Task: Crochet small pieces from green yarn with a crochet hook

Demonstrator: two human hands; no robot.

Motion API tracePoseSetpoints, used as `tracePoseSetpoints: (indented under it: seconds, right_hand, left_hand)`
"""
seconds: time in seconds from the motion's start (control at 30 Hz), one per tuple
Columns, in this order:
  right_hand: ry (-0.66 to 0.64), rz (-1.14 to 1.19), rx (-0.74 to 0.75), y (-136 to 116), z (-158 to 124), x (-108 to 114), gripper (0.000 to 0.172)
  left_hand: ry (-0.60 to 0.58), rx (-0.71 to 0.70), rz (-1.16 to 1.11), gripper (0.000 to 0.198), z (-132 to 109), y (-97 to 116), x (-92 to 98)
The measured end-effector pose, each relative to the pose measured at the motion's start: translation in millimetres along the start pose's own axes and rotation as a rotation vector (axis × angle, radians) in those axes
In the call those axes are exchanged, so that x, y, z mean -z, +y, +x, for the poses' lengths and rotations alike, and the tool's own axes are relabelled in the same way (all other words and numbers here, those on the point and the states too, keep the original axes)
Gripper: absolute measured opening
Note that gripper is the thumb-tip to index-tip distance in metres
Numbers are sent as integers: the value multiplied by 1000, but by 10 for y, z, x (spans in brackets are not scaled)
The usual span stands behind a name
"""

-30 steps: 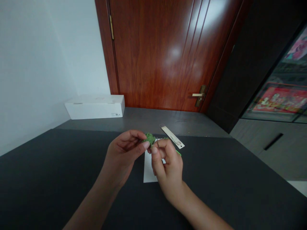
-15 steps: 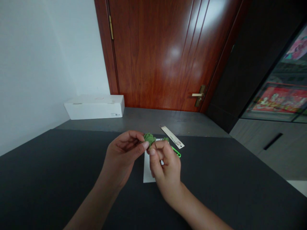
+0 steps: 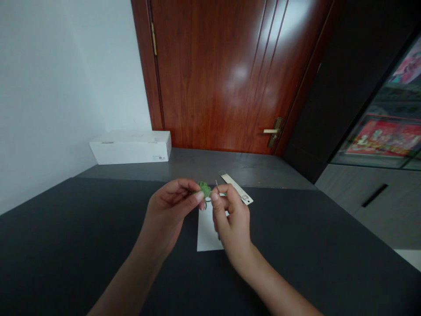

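Observation:
A small, fuzzy green piece that looks like crocheted yarn (image 3: pixel 204 189) is pinched between the thumb and fingers of my left hand (image 3: pixel 167 208). A short green strand hangs below it. Just to its right, my right hand (image 3: pixel 233 215) has thumb and forefinger pressed together on a thin needle (image 3: pixel 216 182), whose end points up above the fingertips. My two hands are close together but apart. Under them lies a white sheet of paper (image 3: pixel 207 232), partly covered by my right hand.
Behind my right hand, a cream card strip in a clear sleeve (image 3: pixel 235 185) lies across the dark tabletop (image 3: pixel 312 245). A long white box (image 3: pixel 131 149) stands at the back left by the wall. Beyond are a brown door (image 3: pixel 210 79) and a cabinet (image 3: pixel 371 206) on the right.
My right hand has moved slightly right, away from the green piece, and the needle's end now shows above its fingers. The bright green tool behind it is now hidden. My left hand barely moved.

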State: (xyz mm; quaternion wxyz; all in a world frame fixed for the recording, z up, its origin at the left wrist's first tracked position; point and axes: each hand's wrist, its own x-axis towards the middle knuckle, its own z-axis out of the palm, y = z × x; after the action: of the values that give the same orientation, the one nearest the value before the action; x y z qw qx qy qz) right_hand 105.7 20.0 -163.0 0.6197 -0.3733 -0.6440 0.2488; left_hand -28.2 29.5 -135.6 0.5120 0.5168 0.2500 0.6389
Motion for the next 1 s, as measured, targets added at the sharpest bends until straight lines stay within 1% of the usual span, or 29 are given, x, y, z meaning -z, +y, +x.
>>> tracePoseSetpoints:
  seconds: [0.1,0.2,0.3,0.4,0.47,0.57,0.63,0.83,1.0]
  right_hand:
    - [-5,-130,28,34,27,34,16]
    - [16,-254,49,51,33,70,14]
    - [60,-381,149,24,20,108,16]
    - [-8,-419,279,-18,-1,119,21]
    - [-52,-415,315,-31,-12,106,23]
    - [-67,-433,300,-19,-14,80,24]
    - [-68,-448,287,-3,-8,71,24]
    - [-69,-485,280,7,-5,58,26]
    - [-73,-440,239,-4,-17,51,27]
  left_hand:
    - [-9,9,14,9,1,-1,-3]
    - [27,12,35,9,6,-1,-8]
    - [82,19,56,10,6,-13,-3]
    - [134,10,68,11,1,-36,13]
    - [173,-3,81,13,0,-51,21]
    - [219,-11,109,15,6,-62,22]
    - [227,-12,118,14,10,-61,15]
    - [205,-16,101,12,7,-21,-20]
    - [187,10,63,12,4,-2,-25]
